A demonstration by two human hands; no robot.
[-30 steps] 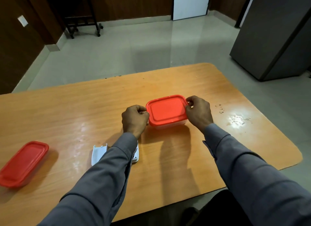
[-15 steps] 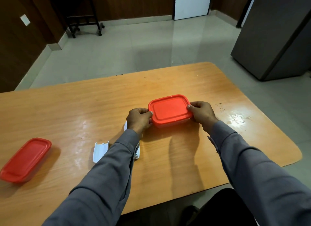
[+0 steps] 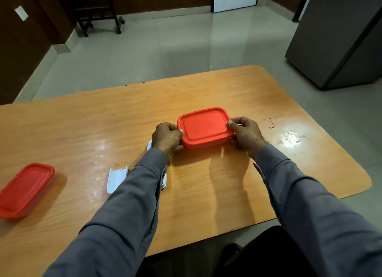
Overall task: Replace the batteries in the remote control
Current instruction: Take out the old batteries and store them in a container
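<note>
A small box with a red lid sits at the middle of the wooden table. My left hand grips its left end and my right hand grips its right end, thumbs on the lid's edge. The white remote control lies under my left forearm, mostly hidden; only slivers of it show. Its detached white battery cover lies on the table just left of my left sleeve. No batteries are visible.
A second red-lidded box stands near the table's left edge. A grey cabinet stands on the floor at the right, a black wheeled stand at the back left. The table's rounded right corner is close to my right arm.
My thumbs have shifted from the box's upper corners down onto the lid's side edges. The box sits slightly closer to me; the view has shifted a little.
</note>
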